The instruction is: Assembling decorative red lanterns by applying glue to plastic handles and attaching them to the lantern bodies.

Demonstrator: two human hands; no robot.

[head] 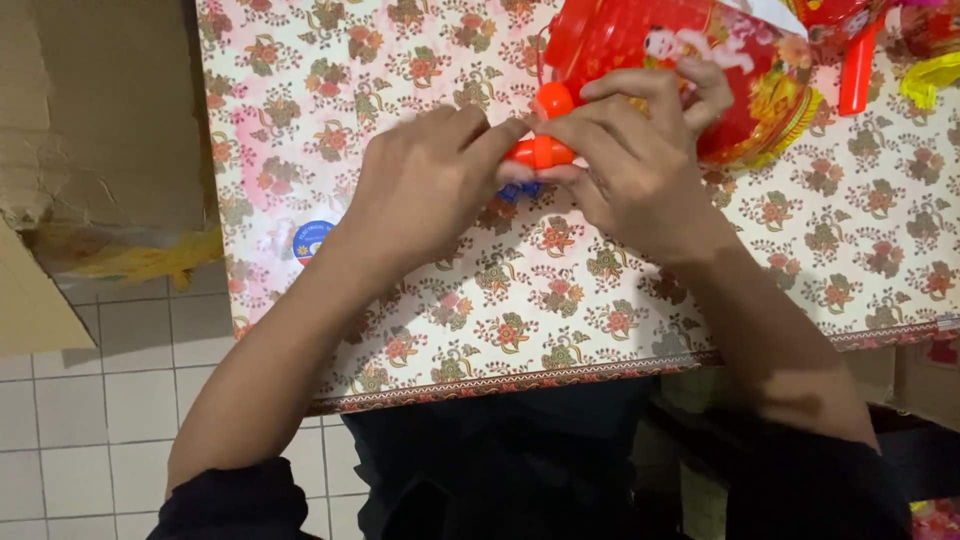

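Dark sleeves (230, 500) fill the near edge, forearms reaching up from them over a counter (600, 300) covered in a floral cloth of pink, red and cream. Left of the counter lies white tiled floor (80, 420), and beyond it a torn cardboard box (90, 110) with a crumpled yellow plastic bag (140, 258) under its flap. A small round blue sticker (313, 240) sits on the cloth near the left wrist.

Further in, the left hand (430, 185) has its fingers curled together, fingertips pinching one end of a small orange plastic piece (540, 152). The right hand (640, 165) meets it from the other side, fingers bent and closed on the same piece, so both hands pinch it between them just above the cloth. A bit of blue shows beneath the fingers; what it is cannot be told.

Just behind the right hand lies a red decorated lantern (700, 50), touching its fingers. Past that, at the far right corner, are a red plastic stick (858, 75) and a yellow wrapper (930, 80).
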